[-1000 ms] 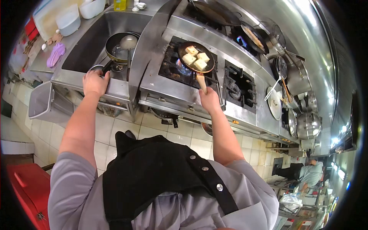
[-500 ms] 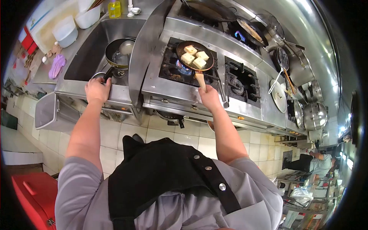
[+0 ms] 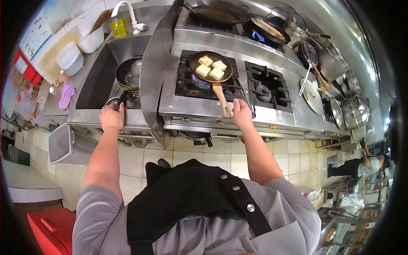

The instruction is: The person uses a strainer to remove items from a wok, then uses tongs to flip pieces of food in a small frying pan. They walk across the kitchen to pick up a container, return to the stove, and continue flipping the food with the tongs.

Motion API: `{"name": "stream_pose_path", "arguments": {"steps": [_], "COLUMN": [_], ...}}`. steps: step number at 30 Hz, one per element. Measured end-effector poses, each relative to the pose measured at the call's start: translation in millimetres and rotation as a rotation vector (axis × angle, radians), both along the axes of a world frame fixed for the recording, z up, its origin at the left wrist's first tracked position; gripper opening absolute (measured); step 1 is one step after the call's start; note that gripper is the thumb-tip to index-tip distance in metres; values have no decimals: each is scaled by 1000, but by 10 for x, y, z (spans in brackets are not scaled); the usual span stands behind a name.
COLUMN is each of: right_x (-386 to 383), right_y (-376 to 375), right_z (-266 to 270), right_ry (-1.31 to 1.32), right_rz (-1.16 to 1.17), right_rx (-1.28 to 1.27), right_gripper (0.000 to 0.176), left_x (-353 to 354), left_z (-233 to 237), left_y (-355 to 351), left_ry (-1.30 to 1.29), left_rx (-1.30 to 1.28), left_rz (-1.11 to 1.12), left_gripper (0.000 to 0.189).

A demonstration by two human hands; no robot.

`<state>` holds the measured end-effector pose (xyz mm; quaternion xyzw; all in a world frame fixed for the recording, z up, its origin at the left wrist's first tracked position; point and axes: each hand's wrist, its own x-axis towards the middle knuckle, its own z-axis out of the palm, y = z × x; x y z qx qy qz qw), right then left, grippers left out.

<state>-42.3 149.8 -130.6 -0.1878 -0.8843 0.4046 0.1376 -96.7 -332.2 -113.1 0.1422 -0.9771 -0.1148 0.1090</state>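
My left hand [image 3: 112, 117] is closed around the black handle of a pan [image 3: 129, 73] that sits in the sink, with a ladle [image 3: 136, 68] resting in it. Just right of the wooden handle of the frying pan [image 3: 222, 101], my right hand [image 3: 241, 112] is held with its fingers bent together; whether it holds anything is hidden. Several browned pale blocks [image 3: 204, 70] lie in the frying pan, which rests on a lit front burner. Beside my right hand, dark metal tongs [image 3: 247, 98] lie on the stove.
Sink [image 3: 95, 80] at left, below a white faucet [image 3: 135, 21]. A raised divider [image 3: 154, 63] separates it from the stove. Behind are a large wok [image 3: 219, 12] and a pan over flame [image 3: 267, 29]. A plate [image 3: 311, 97] lies right. A person [image 3: 361, 166] stands far right.
My right hand has come off the frying pan's wooden handle and sits to its right. The camera view has shifted. My left hand stays on the sink pan's handle.
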Motion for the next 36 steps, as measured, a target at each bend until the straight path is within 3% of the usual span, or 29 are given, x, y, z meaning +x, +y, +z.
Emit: {"name": "stream_pose_path", "arguments": {"steps": [4, 11, 16, 21, 36], "right_x": [226, 633, 752, 827, 857], "right_y": [272, 288, 273, 239, 348], "right_z": [-88, -276, -359, -399, -420], "right_ry": [177, 83, 33, -14, -4], "right_rz": [91, 175, 170, 179, 258], "right_rx": [485, 687, 689, 671, 700], "right_gripper": [21, 27, 46, 59, 55], "left_x": [-2, 50, 19, -39, -37], "left_z": [-41, -18, -105, -94, -63], "left_y": [-29, 4, -36, -30, -19], "left_ry": [34, 99, 158, 44, -37], "left_rx": [-19, -16, -3, 1, 8], "left_rz": [-19, -50, -57, -19, 3], "left_gripper": [43, 43, 44, 41, 42]}}
